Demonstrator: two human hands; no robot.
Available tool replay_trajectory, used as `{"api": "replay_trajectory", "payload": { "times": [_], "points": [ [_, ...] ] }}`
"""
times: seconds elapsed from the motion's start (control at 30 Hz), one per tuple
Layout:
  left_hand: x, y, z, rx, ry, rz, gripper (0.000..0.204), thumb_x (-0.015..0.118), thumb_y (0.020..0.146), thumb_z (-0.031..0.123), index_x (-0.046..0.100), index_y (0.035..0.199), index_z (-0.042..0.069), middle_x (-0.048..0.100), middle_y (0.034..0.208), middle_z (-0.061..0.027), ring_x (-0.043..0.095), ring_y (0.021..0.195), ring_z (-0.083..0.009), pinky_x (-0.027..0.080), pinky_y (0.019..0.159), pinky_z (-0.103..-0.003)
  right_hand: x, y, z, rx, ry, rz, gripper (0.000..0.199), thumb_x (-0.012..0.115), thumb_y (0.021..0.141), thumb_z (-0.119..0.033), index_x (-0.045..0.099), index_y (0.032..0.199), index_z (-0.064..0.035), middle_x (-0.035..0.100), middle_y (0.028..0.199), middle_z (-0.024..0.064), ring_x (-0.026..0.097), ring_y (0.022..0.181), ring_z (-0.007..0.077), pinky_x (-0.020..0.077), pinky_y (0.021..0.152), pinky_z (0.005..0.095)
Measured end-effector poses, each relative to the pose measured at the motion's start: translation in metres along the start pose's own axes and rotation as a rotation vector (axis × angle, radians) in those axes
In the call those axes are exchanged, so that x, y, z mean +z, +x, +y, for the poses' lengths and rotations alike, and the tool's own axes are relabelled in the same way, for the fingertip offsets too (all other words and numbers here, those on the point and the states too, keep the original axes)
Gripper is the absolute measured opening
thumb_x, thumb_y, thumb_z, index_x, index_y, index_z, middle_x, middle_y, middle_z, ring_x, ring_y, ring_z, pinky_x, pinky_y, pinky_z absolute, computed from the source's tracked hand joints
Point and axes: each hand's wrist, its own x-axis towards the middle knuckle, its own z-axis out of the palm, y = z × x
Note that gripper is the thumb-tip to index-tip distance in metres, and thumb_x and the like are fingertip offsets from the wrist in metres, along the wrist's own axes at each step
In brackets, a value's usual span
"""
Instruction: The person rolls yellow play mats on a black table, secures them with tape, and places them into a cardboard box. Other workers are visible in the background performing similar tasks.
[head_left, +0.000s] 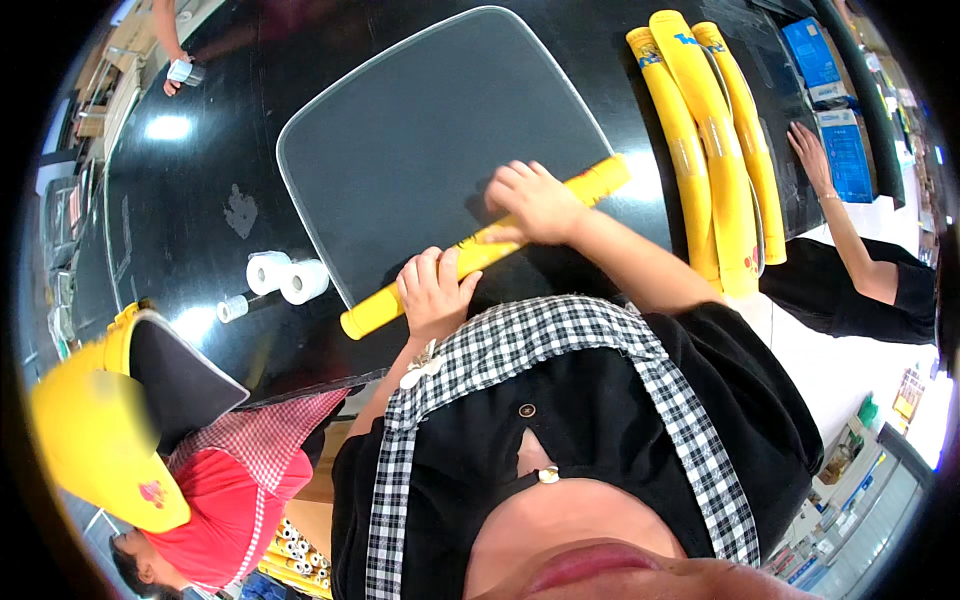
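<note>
A dark grey sheet with rounded corners and a pale edge [430,110] lies flat on the black table. Its near end is wound into a yellow roll [382,311] that slants up to the right. My left hand [435,293] is wrapped over the roll left of its middle, fingers pressed on top. Further right, my right hand [535,205] is curled over the same roll, its fingertips on the far side. The palms and the underside of the roll are hidden.
Clear-white tape rolls [304,282] sit left of the sheet. Several finished yellow rolls [715,130] are stacked at right, near blue boxes [845,155]. A co-worker in red at lower left is by a curved yellow sheet [95,430]; another person's hand [815,160] rests at right.
</note>
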Motion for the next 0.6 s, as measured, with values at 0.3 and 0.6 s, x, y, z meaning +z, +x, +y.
{"api": "replay_trajectory", "payload": {
  "times": [0.3,0.6],
  "points": [
    [-0.003,0.060,-0.044,-0.117,-0.063,-0.187,0.068,0.088,0.065,0.052,0.065,0.115,0.011,0.058,0.116,-0.0098,0.057,0.111,-0.0313,0.048,0.095,-0.045,0.019,0.032,-0.001,0.069,-0.133,0.295,0.033,0.071,0.088,-0.045,0.067,0.091,-0.0115,0.063,0.095,0.0060,0.061,0.096,0.0285,0.0476,0.084,0.0446],
    [0.003,0.005,-0.055,-0.402,0.090,0.145,0.042,0.075,0.083,0.028,0.069,0.124,0.020,0.058,0.127,-0.0106,0.053,0.122,-0.0313,0.032,0.110,-0.055,0.023,0.053,0.010,0.081,-0.167,-0.010,0.042,0.062,0.091,-0.052,0.064,0.098,-0.0111,0.064,0.098,0.0091,0.062,0.096,0.0309,0.0479,0.084,0.0448]
  ]
}}
